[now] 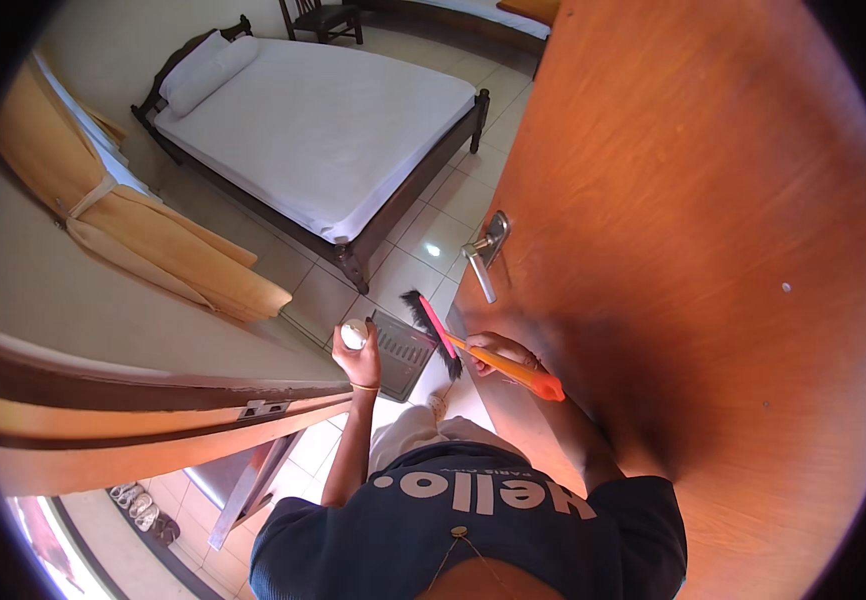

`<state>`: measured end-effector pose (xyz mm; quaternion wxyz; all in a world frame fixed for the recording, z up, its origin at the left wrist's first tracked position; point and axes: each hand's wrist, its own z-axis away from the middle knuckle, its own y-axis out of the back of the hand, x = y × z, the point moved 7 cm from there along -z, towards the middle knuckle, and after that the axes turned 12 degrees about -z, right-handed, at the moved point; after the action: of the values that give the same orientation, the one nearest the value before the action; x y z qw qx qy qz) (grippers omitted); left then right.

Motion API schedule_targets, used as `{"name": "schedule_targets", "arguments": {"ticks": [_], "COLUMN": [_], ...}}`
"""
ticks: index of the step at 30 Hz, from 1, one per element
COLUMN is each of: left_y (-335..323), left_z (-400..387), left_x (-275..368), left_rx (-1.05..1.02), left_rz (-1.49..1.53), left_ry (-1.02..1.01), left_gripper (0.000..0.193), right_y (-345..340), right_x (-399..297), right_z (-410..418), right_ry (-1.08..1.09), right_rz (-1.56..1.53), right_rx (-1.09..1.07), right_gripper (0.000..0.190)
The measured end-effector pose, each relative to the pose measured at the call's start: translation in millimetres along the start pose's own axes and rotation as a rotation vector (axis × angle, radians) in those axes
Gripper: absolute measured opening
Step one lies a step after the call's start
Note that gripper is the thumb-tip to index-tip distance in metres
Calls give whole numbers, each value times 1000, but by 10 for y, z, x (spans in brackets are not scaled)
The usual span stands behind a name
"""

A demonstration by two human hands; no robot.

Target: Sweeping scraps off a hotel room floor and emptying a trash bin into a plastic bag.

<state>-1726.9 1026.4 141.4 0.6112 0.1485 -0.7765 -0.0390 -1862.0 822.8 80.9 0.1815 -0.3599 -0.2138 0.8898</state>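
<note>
My left hand (pixel 359 358) is closed around the pale end of an upright handle (pixel 354 334), seen from above. Below that hand lies a grey dustpan (pixel 401 356) with a slotted surface; whether the handle joins it is hidden. My right hand (pixel 503 352) grips the orange handle (pixel 512 366) of a small broom. Its pink head with black bristles (pixel 433 330) hangs over the dustpan's right side. The broom handle's end points down and right, towards my right forearm.
An open wooden door (pixel 665 225) with a metal lever handle (pixel 482 259) stands close on my right. The door frame (pixel 178 409) and a tied yellow curtain (pixel 170 240) are on the left. Ahead stands a bed with white bedding (pixel 313 127). Shoes (pixel 140 510) sit at the lower left.
</note>
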Motion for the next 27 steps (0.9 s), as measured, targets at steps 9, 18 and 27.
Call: {"name": "schedule_targets", "arguments": {"ticks": [9, 18, 27], "left_y": [-676, -1803, -3267], "left_z": [-350, -953, -1573], "left_x": [-185, -755, -879], "left_rx": [-161, -406, -607], "left_rz": [-34, -48, 48], "left_ry": [-33, -195, -328], "left_gripper": [17, 16, 16], "right_y": [508, 1418, 2213], "right_x": [-90, -115, -673], "right_z": [-54, -1031, -1264], "right_ry": [26, 52, 247], "right_rz": [-163, -542, -816], "right_rx": [178, 318, 568], "right_gripper": [15, 16, 17]}}
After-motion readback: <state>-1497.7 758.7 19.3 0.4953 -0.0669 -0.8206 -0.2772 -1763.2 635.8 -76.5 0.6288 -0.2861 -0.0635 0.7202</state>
